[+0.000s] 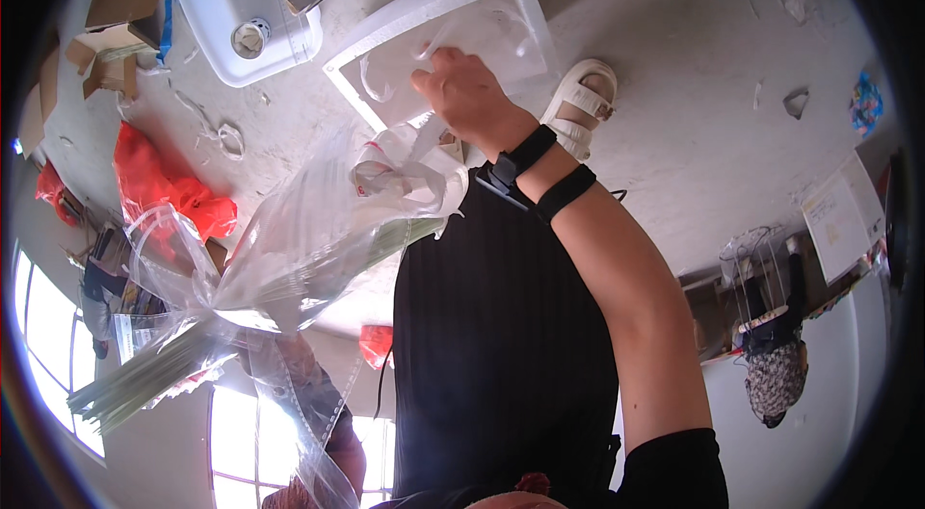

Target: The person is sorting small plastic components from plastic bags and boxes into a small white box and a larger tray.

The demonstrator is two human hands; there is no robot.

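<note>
My right hand (464,93) reaches over a white-rimmed rectangular tub (424,10). Its fingers are curled together; a pale strip shows at the fingertips, but I cannot tell whether they grip it. Across my left side slants a bundle of long thin green stems (159,369) in a clear plastic wrapper (299,230). The wrapper is gathered near its middle, with loose clear flaps hanging. A white plastic bag (405,172) lies at the bundle's upper end, just below my right wrist. Behind the wrapper is my left hand (301,366), its fingers hidden by plastic.
A white basin (217,52) with a small roll in it stands at the upper left, beside open cardboard boxes (120,18). A red plastic bag (159,182) lies on the floor below them. My sandalled foot (583,104) is right of the tub. Small scraps dot the floor.
</note>
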